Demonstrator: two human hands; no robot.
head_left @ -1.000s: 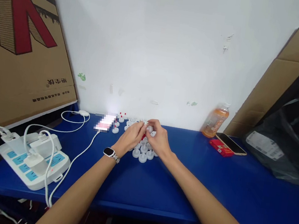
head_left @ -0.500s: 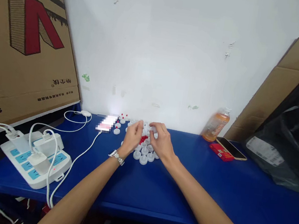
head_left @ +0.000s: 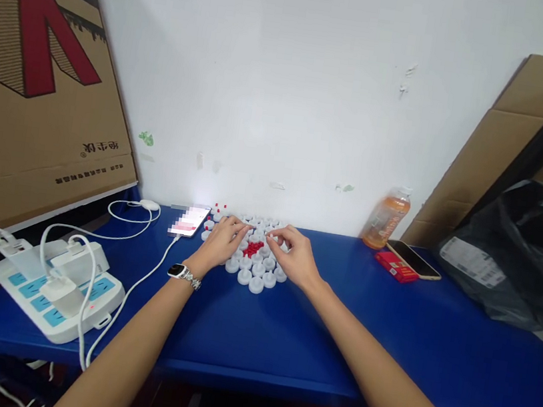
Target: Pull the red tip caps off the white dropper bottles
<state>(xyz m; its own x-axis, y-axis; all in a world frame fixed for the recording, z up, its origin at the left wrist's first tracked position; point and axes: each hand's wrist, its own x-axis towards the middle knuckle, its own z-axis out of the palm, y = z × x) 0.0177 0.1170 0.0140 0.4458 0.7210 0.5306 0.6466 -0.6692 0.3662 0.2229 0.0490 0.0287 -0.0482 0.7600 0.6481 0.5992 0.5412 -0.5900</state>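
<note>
A cluster of translucent white plastic caps with short raised spouts [head_left: 256, 284] sits on the blue table, by the wall. Small red pieces [head_left: 253, 249] lie heaped among them, between my hands. At the cluster's left side is my left hand [head_left: 225, 239], its fingers bent and close together; what they hold, if anything, is too small to tell. My right hand [head_left: 295, 252] comes in from the right, thumb and fingers pinched above the caps. Whether a cap is in that pinch cannot be made out. Caps with red tips [head_left: 208, 225] stand left of my left hand.
A charging phone [head_left: 189, 220] and a white power strip [head_left: 61, 295] with cables occupy the left of the blue table [head_left: 272, 345]. To the right are an orange drink bottle [head_left: 387, 218], a red packet [head_left: 397, 266], another phone [head_left: 414, 259] and a black plastic bag [head_left: 522, 252].
My left hand has moved left and away from my right hand, baring more of the red heap. My right hand stays over the caps, fingers now lower and pinched. The view has shifted slightly.
</note>
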